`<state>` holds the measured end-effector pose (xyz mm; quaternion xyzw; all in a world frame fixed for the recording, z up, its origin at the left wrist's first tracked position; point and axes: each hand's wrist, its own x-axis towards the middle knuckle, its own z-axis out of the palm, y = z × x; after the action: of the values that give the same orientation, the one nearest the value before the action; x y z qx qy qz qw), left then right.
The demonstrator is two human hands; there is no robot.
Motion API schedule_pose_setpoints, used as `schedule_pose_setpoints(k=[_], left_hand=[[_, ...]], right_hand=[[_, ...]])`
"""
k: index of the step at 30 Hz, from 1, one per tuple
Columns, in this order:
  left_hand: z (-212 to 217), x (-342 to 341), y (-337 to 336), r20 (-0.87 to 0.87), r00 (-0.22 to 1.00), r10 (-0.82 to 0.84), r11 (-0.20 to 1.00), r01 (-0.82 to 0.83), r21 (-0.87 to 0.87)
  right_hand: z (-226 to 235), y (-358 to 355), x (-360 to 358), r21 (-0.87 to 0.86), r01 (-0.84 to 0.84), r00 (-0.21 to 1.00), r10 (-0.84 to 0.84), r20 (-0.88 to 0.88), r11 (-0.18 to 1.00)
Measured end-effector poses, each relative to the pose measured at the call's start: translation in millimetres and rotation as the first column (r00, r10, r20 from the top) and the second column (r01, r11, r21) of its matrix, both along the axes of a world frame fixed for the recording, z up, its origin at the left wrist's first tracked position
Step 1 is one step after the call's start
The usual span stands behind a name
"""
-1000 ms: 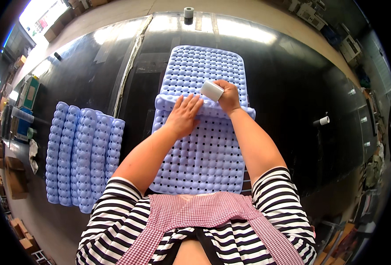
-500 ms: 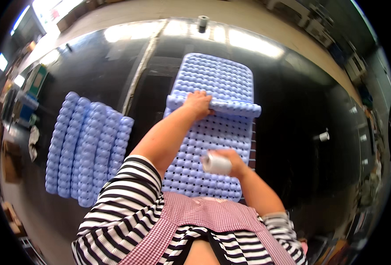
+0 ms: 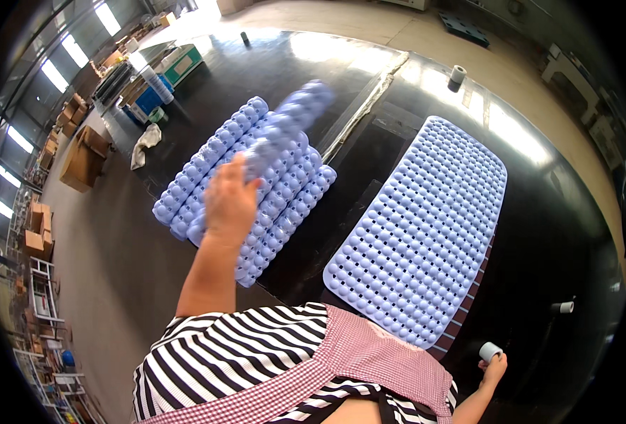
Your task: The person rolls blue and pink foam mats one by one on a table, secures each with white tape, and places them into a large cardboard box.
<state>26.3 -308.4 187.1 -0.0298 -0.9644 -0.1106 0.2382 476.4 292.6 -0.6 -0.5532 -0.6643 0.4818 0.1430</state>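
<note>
My left hand (image 3: pixel 229 201) is closed on a rolled-up blue bubbled mat (image 3: pixel 295 120), blurred by motion, above a group of similar rolled mats (image 3: pixel 300 189) on the left of the table. Those rolls lie side by side on a slant. A flat blue bath mat (image 3: pixel 422 233) with rows of round bumps and small holes is spread out in front of me, to the right. At the lower right, my right hand (image 3: pixel 495 369) grips a small white roll (image 3: pixel 490 351) of tape or film, away from the mats.
The dark shiny table (image 3: pixel 553 233) has a pale seam (image 3: pixel 369 106) across it. Another white roll (image 3: pixel 457 75) stands at the far edge, and one (image 3: pixel 564 307) lies at right. Brown slatted material (image 3: pixel 461 311) shows beside the flat mat. Boxes (image 3: pixel 179 65) and a cloth (image 3: pixel 145 145) are at far left.
My left hand has gone from the half-rolled mat to the pile at left, carrying a rolled mat. My right hand has moved right with the white roll. The view has turned left.
</note>
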Motion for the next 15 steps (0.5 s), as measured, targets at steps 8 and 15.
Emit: schedule_pose_setpoints(k=[8, 15], left_hand=[[-46.3, 3.3, -51.1, 0.132, 0.985, 0.108, 0.985, -0.089, -0.146], [-105.6, 49.2, 26.7, 0.177, 0.754, -0.633, 0.766, 0.577, 0.284]], right_hand=[[8.9, -3.0, -23.1, 0.825, -0.182, 0.970, -0.042, 0.241, 0.534], [48.2, -170.0, -104.0, 0.417, -0.425, 0.885, 0.465, 0.006, 0.803]])
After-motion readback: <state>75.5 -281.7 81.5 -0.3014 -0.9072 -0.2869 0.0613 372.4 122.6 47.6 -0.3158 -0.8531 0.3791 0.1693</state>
